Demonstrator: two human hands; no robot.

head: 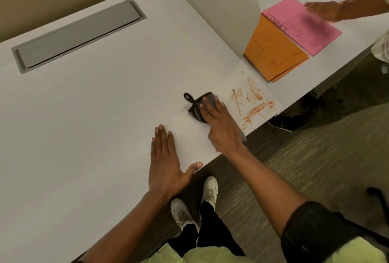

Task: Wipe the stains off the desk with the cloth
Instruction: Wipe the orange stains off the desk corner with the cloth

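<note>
Orange-brown stains smear the white desk near its front right edge. A small dark cloth with a hanging loop lies flat just left of the stains. My right hand presses down on the cloth with fingers spread over it. My left hand rests flat and open on the desk closer to me, its thumb at the desk edge.
A grey cable hatch is set in the desk at the far left. A white divider panel stands at the back. Beyond it lie orange and pink folders, with another person's hands over them.
</note>
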